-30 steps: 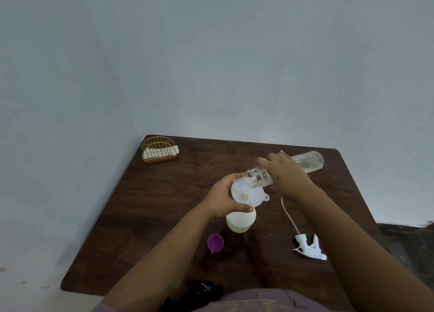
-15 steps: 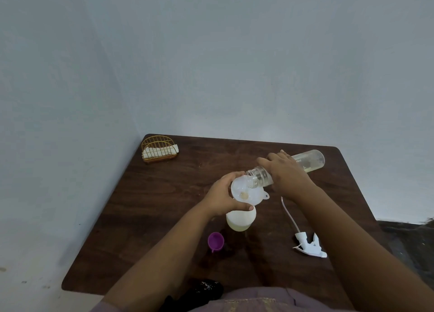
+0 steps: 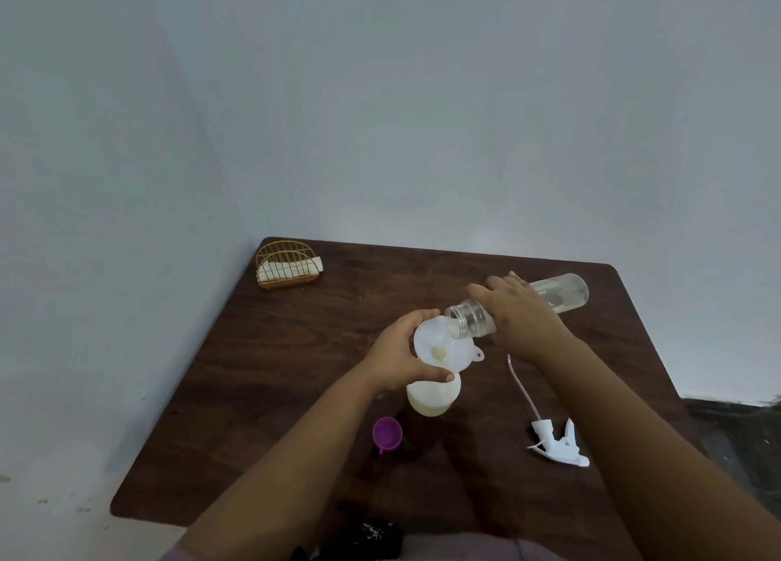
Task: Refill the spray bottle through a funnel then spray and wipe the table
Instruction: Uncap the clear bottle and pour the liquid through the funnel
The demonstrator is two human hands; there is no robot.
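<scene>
A white funnel (image 3: 439,349) sits in the neck of a translucent spray bottle (image 3: 433,398) with pale yellow liquid in its base, standing mid-table. My left hand (image 3: 399,355) grips the funnel rim and the bottle's top. My right hand (image 3: 517,317) holds a clear refill bottle (image 3: 560,292) tipped almost flat, its open mouth over the funnel's bowl. A little yellowish liquid lies in the funnel. The white spray trigger head (image 3: 558,444) with its long dip tube lies on the table to the right.
A purple cap (image 3: 386,433) lies in front of the spray bottle. A gold wire holder with white cloths (image 3: 289,266) stands at the back left corner of the dark wooden table (image 3: 296,370). Walls close in behind and left.
The refill bottle's base has risen slightly, tipping it a bit more. Both hands stay in place.
</scene>
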